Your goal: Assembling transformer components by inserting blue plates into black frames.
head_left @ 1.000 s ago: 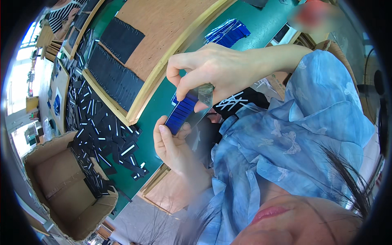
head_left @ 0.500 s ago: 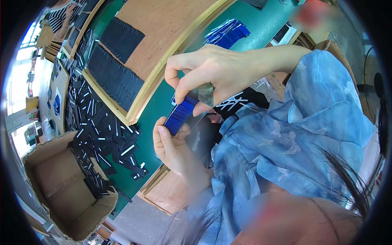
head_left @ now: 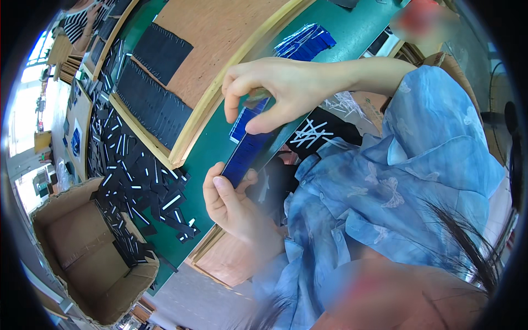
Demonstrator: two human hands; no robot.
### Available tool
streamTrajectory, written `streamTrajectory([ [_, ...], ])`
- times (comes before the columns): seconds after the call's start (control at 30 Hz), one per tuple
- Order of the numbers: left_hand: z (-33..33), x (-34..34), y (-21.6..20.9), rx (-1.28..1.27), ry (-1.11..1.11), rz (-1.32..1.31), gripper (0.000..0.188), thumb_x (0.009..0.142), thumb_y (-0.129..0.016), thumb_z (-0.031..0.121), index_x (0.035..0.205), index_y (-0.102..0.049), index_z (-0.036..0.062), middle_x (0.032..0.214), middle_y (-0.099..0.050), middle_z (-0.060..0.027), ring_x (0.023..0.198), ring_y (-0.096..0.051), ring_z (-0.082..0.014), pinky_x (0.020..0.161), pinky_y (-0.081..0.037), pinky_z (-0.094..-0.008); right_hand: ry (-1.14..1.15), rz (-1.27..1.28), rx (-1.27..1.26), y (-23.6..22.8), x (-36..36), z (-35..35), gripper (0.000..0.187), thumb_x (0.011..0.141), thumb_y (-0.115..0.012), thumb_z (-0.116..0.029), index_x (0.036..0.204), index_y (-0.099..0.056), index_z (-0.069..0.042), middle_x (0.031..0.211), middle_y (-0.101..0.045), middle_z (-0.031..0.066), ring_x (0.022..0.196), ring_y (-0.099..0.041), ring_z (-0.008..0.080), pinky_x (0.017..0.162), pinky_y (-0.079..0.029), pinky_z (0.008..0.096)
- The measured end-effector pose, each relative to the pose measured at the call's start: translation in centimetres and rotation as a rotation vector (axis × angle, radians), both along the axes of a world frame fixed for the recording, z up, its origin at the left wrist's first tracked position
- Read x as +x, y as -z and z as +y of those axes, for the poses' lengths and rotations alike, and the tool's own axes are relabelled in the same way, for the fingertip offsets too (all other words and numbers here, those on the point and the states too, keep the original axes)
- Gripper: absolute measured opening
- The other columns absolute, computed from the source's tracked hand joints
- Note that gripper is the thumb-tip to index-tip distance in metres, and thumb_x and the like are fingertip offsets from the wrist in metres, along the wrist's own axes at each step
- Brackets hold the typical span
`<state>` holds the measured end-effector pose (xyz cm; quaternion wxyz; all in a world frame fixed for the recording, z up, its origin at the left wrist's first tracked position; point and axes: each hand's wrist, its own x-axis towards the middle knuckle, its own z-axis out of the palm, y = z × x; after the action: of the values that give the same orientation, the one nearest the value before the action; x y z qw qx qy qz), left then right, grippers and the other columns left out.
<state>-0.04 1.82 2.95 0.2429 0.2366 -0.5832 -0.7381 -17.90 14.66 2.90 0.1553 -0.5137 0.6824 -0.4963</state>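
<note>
A narrow, glossy dark-blue strip (head_left: 242, 157) with thin dark crosswise lines slants up between my two hands. My left hand (head_left: 231, 198) pinches its lower end between thumb and fingers. At the upper part, the thumb of my right hand (head_left: 269, 93) presses on the strip, with the fingers curled around its far side. A shiny, see-through patch (head_left: 255, 101) shows inside the right hand's curl; whether it is film or a reflection I cannot tell. Behind the strip, another blue piece (head_left: 238, 131) with a pale edge is partly covered by the right hand.
Blue strips (head_left: 308, 43) lie piled on the green table (head_left: 198, 148). Black panels (head_left: 154, 107) sit in a wood-edged tray (head_left: 220, 77). Loose black and white pieces (head_left: 137, 170) spread beside an open cardboard box (head_left: 88, 253). White sticks (head_left: 311, 132) lie on black cloth. Another person (head_left: 82, 22) is far left.
My right hand has shifted slightly up and left, its fingers now more spread. More of the blue strip shows, turned to a darker sheen. My left hand keeps its pinch, almost in place.
</note>
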Motion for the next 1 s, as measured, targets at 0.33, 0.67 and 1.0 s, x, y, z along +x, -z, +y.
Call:
streamTrajectory([
  [0.33,0.3,-1.1,-0.9,-0.014,0.026,-0.065,0.028,0.098,-0.045,0.017,0.111,-0.052,-0.0066,0.088,-0.063,-0.0162,0.066,-0.064,-0.0171,0.06,-0.053,-0.0236,0.188,0.087,0.169,-0.3,-0.8,0.5,0.049,0.069,-0.073,-0.048,0.077,-0.059,-0.002,0.075,-0.058,0.0078,0.073,-0.057,0.0227,0.063,-0.044,0.0339],
  [0.67,-3.2,-0.3,1.1,-0.265,-0.017,-0.109,0.023,0.094,-0.054,0.019,0.104,-0.05,-0.0017,0.083,-0.06,-0.007,0.075,-0.058,-0.0111,0.069,-0.046,-0.022,-0.09,-0.264,-0.016,-1.2,0.1,-0.4,0.017,0.071,-0.077,-0.015,0.077,-0.066,-0.005,0.085,-0.054,0.0015,0.072,-0.048,0.0109,0.06,-0.037,0.0245],
  [1.0,-3.3,-1.9,1.0,0.757,0.41,0.207,0.055,0.095,-0.045,0.045,0.123,-0.047,-0.0016,0.123,-0.053,-0.0144,0.095,-0.055,-0.0218,0.081,-0.046,-0.0351,-0.23,-0.22,-0.239,-1.1,0.1,-3.8,0.033,0.072,-0.074,-0.015,0.1,-0.06,-0.007,0.103,-0.058,0.0043,0.083,-0.056,0.0108,0.062,-0.042,0.0225],
])
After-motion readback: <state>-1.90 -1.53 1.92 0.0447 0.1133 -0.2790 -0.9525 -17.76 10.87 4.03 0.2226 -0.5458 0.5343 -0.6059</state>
